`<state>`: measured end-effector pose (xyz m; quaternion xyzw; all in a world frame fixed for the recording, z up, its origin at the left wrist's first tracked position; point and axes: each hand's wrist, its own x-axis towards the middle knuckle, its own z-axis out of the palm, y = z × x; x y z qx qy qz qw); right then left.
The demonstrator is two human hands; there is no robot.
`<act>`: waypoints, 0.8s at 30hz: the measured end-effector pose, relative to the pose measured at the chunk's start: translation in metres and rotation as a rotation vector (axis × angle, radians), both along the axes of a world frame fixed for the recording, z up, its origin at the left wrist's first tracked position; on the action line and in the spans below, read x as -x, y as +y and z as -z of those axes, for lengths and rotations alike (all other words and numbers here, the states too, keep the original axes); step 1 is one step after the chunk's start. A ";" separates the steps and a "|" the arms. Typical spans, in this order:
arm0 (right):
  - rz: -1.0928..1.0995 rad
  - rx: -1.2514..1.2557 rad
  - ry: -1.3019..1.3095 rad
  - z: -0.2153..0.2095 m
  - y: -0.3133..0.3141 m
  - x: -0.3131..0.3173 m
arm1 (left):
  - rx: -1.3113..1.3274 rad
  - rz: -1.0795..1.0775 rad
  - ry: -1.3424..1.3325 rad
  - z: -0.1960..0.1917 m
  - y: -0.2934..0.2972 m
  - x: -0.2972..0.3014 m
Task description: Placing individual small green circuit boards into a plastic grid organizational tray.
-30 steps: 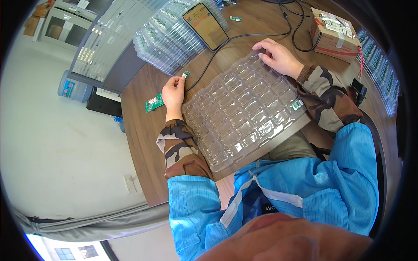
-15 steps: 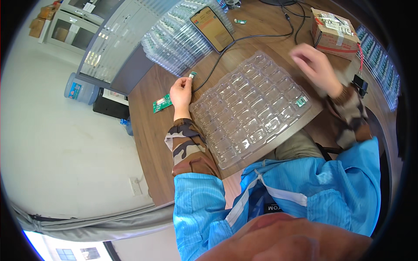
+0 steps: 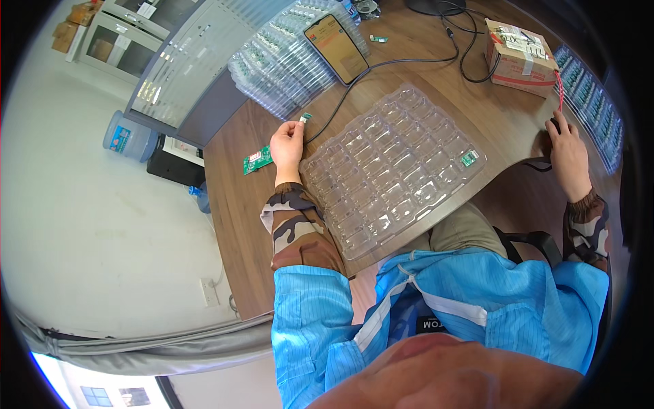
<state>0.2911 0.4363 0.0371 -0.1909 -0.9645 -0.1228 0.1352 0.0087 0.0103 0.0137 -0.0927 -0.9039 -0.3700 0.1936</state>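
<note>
My left hand (image 3: 287, 144) is closed, pinching a small green circuit board (image 3: 306, 118) at its fingertips. Beside it on the desk lies a larger green circuit board (image 3: 257, 160), partly covered by that hand. A clear plastic tray (image 3: 381, 167) with many pockets sits in front of me; a small green board (image 3: 469, 158) lies in its right corner pocket. Over at the desk's right edge, my right hand (image 3: 571, 160) has its fingers closed around a small black part (image 3: 556, 123) on red wires (image 3: 561, 92). The fingers hide most of that part.
Behind the tray, a phone (image 3: 336, 49) leans against stacked clear trays of boards (image 3: 283, 71). A black cable (image 3: 415, 62) crosses the desk. A taped cardboard box (image 3: 523, 58) stands far right, beside more filled trays (image 3: 591, 102). One small board (image 3: 379, 39) lies at the back.
My right hand has moved right and down, from above the tray's far right corner to the black part at the desk's edge, and taken hold of it. The left hand stays nearly still.
</note>
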 end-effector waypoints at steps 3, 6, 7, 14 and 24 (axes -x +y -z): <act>0.004 -0.133 -0.019 0.005 0.007 0.006 | 0.010 -0.007 0.008 0.000 0.000 -0.002; -0.025 -0.271 -0.043 0.009 0.012 0.012 | 0.000 -0.015 -0.002 0.003 -0.003 0.000; -0.021 -0.309 -0.060 0.011 0.015 0.015 | 0.001 -0.017 -0.002 0.002 -0.003 0.000; 0.092 -0.405 -0.204 0.023 0.028 0.034 | 0.004 0.009 0.005 0.002 -0.002 0.001; 0.121 -0.427 -0.236 0.028 0.027 0.039 | 0.011 -0.003 0.013 0.002 -0.001 0.001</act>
